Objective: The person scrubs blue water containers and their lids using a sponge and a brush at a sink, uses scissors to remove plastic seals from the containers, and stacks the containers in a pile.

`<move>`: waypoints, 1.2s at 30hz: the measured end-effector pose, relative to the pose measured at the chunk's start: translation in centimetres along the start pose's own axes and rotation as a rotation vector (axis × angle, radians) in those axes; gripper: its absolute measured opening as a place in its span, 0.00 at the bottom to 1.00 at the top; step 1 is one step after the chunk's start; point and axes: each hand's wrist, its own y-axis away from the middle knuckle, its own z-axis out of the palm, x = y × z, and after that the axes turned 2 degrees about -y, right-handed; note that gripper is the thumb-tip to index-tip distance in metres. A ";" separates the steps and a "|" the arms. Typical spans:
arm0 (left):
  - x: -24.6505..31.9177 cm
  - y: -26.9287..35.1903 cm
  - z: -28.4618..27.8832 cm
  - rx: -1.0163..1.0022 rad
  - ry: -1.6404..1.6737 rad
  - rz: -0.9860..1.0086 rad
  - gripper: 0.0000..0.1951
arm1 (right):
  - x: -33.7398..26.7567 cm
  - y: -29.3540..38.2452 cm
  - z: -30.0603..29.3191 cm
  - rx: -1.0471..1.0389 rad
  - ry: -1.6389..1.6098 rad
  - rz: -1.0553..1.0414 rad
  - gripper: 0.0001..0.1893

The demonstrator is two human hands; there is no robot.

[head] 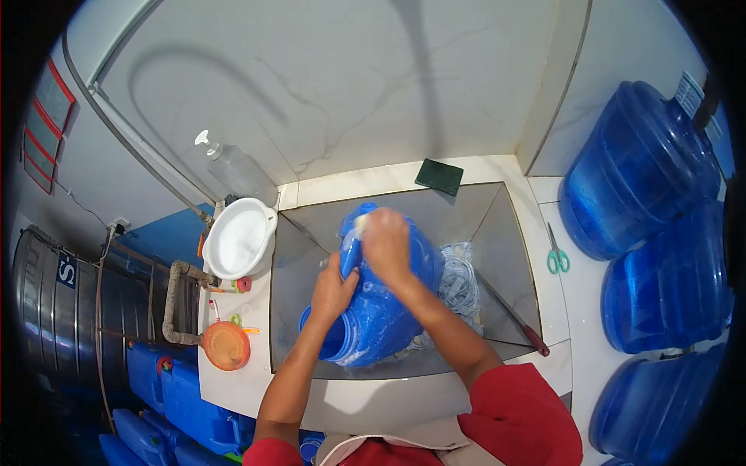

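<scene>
A blue plastic jug (390,326) lies tilted in the grey tiled basin (507,244), its open round mouth towards the lower left. White suds streak its surface. My left hand (335,291) grips the jug's handle (349,256). Over the jug's upper part, my right hand (384,242) is blurred and closed around a pale sponge-like pad (362,225), mostly hidden by the fingers. Beside the jug on the right lies a bundle of pale blue and white cord-like strands (460,282), partly covered by my right forearm.
A white bowl of suds (239,239) and a clear pump bottle (242,172) stand left. An orange-rimmed round container (226,346) sits below them. A green scouring pad (439,176) is on the back ledge. Scissors (558,259), a red-handled rod (524,329) and large blue water bottles (635,175) are right.
</scene>
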 end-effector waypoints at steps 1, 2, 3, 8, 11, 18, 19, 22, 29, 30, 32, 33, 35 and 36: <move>0.5 0.3 -0.1 -0.021 0.004 -0.023 0.19 | 2.6 -0.6 -0.4 -0.041 0.030 0.101 0.09; 0.8 0.5 -0.2 -0.038 0.011 -0.047 0.20 | 5.0 -1.4 -0.4 -0.084 0.061 0.198 0.10; 0.8 0.8 -0.3 -0.058 0.012 -0.061 0.21 | 6.5 -2.7 -0.1 -0.274 -0.171 0.219 0.10; 2.0 2.1 0.8 -0.110 -0.040 0.111 0.24 | 19.4 -1.6 4.8 -0.740 -0.897 0.396 0.18; -0.3 2.2 0.0 0.026 -0.067 0.128 0.22 | 23.9 6.3 4.9 -0.685 -1.216 0.825 0.17; -3.6 -1.7 -0.4 0.108 0.058 -0.145 0.20 | 11.3 19.3 7.8 0.138 -0.304 0.070 0.22; -3.7 -1.3 -0.7 0.153 -0.017 -0.096 0.20 | 7.5 15.2 4.5 0.026 -0.276 -0.170 0.22; -0.7 -2.1 0.8 0.248 -0.194 0.178 0.20 | 2.6 4.5 -1.3 -0.418 -0.154 -0.492 0.17; 2.3 -2.8 0.7 -0.008 -0.080 -0.010 0.24 | 1.9 4.9 -2.9 -0.679 -0.129 -0.178 0.13; 2.8 -3.1 0.4 -0.074 0.000 -0.172 0.26 | 2.7 8.2 -3.9 -0.455 -0.236 -0.173 0.16; -0.1 -3.7 1.5 0.125 0.210 -0.170 0.27 | 1.1 11.0 -4.9 -0.230 -0.385 -0.133 0.21; -1.4 -3.8 2.1 0.220 0.313 -0.173 0.28 | -1.0 11.4 -5.8 -0.225 -0.417 -0.078 0.22; -0.9 -3.5 2.5 0.189 0.602 -0.332 0.27 | -1.7 10.7 -7.0 -0.328 -0.476 -0.005 0.24; -0.3 -3.2 2.8 0.176 0.575 -0.380 0.26 | -0.4 8.4 -8.0 -0.442 -0.505 0.011 0.24</move>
